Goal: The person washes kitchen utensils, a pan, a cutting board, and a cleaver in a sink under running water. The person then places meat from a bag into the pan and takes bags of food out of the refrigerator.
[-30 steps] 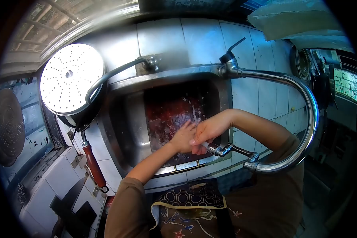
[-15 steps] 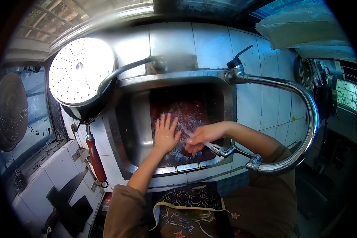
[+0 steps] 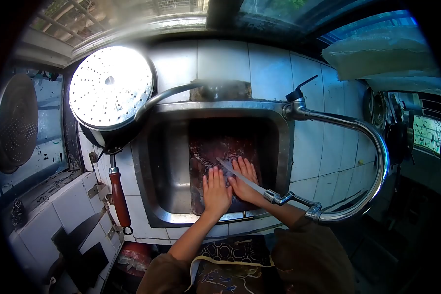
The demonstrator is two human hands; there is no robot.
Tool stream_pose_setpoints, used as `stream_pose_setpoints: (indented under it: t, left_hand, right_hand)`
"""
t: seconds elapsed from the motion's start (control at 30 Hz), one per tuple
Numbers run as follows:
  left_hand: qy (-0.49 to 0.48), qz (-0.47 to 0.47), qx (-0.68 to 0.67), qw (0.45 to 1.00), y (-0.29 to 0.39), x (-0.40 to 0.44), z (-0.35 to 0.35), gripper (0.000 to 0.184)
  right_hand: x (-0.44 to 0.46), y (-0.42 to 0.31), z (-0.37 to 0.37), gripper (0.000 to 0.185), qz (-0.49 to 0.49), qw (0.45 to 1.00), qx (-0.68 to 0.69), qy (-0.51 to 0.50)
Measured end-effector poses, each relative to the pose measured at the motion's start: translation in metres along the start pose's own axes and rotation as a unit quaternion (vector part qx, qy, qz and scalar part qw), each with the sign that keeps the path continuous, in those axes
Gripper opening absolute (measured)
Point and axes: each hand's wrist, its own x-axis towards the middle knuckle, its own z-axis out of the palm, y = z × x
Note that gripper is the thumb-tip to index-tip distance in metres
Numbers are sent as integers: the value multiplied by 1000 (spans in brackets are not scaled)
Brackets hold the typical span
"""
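In the sink (image 3: 169, 169) lies a dark red flat board (image 3: 208, 144), wet and shiny, its far end lost in shadow. My left hand (image 3: 216, 190) rests flat on the board with its fingers stretched out. Beside it, to the right, my right hand (image 3: 246, 188) also lies flat, fingers extended and holding nothing. A stream of water (image 3: 235, 172) from the swivel tap nozzle (image 3: 278, 197) crosses above my right hand and strikes the board just beyond my fingertips.
The chrome tap (image 3: 384, 157) arches around the right side. At the back left stands a pot with a perforated steel disc (image 3: 110, 88) on top. A red-brown handle (image 3: 118, 198) hangs below it. Knives (image 3: 81, 232) sit at the lower left; a colander (image 3: 17, 125) hangs left.
My right hand has left the tap nozzle and water stream, opened and come down flat on the board beside my left hand. White foam or splashing on the board has lessened.
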Motion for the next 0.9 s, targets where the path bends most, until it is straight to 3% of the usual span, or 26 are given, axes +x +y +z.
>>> stream_pose_setpoints:
  t: [0.1,0.17,0.27,0.3,0.33,0.37,0.5,0.57,0.63,0.7,0.77,0.83,0.9]
  left_hand:
    - [-36,-17,31,999,-13,-51,-29,62]
    - [-33,-17,38,999,-11,-57,-32,63]
    - [-9,-6,40,999,-12,-56,-26,65]
    - [-1,-1,39,999,-12,-50,-25,65]
    - [19,-27,30,999,-10,-49,-24,66]
    - [33,-59,20,997,-8,-53,-23,67]
    - [55,-60,33,996,-8,-54,-21,70]
    - [56,-71,31,995,-7,-55,-21,69]
    - [52,-70,23,996,-8,-54,-23,70]
    - [59,-72,18,996,-6,-54,-21,71]
    - [64,-80,5,995,-6,-53,-23,70]
    - [86,-73,-7,994,-8,-51,-23,67]
    - [101,-61,-10,993,-12,-57,-21,65]
  right_hand:
    - [66,14,20,58,10,999,-26,38]
    - [109,25,38,61,86,995,-58,5]
    - [105,4,50,63,102,992,-69,39]
    - [88,-17,59,61,42,998,-41,31]
    - [67,-46,55,59,-62,996,19,-56]
    - [43,-72,61,57,-156,985,60,-40]
    - [90,-48,40,55,-182,980,43,-66]
    - [123,-4,39,56,7,995,-42,-94]
    - [117,44,40,57,58,996,-57,24]
    - [79,45,26,58,56,997,-36,37]
    - [22,22,24,56,30,995,-79,43]
    - [-21,-36,-7,55,-69,994,6,-87]
    - [-23,-55,2,54,-184,979,30,-85]
